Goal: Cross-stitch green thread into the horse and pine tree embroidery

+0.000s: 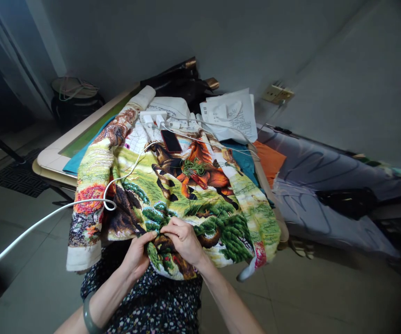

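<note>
A large cross-stitch cloth (217, 199) with horses and green trees lies over a table and my lap. My left hand (138, 254) grips the cloth's near fold, fingers curled under it. Beside it, my right hand (183, 237) rests on top of the cloth with fingertips pinched together at the stitching; whatever is between them is too small to make out. A tuft of loose green thread (194, 166) sits on the horse picture. A dark phone (171, 141) lies on the cloth further back.
A white cable (40, 221) loops across the cloth toward the lower left. White chargers (153, 118) and papers (233, 116) sit at the table's far end. A grey bed (326, 185) with a black bag stands on the right. A dark pot (75, 99) is back left.
</note>
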The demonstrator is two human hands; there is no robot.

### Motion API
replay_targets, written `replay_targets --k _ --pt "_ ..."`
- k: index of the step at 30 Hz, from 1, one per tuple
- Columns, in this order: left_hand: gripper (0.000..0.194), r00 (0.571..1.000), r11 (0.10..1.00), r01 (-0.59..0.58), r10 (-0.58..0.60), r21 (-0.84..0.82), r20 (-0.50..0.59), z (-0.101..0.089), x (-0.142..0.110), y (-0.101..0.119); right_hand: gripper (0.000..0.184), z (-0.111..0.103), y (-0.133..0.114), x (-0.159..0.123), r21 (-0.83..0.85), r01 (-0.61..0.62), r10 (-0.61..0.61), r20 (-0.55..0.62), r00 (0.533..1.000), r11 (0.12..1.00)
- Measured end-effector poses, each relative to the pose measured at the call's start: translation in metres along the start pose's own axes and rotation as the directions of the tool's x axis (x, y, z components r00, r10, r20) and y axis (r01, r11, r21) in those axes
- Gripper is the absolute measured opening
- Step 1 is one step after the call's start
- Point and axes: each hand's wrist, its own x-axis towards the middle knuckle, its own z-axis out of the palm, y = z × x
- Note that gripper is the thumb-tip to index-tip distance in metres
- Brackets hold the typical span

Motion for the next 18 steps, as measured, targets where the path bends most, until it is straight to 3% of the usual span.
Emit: replay_targets --k 6,18 --pt "0.019 1.0 1.0 0.017 -0.017 0.007 0.007 0.0006 0.0001 0.0007 0.022 0.0001 0.001 0.0017 0.04 -0.011 0.011 -0.002 1.0 0.999" --pt "0.016 0.999 1.0 -0.001 0.001 0.001 0.043 -0.0015 -0.001 -0.0007 0.018 0.0061 -0.0026 -0.0019 -0.046 0.0 -0.002 -0.06 0.998 0.999"
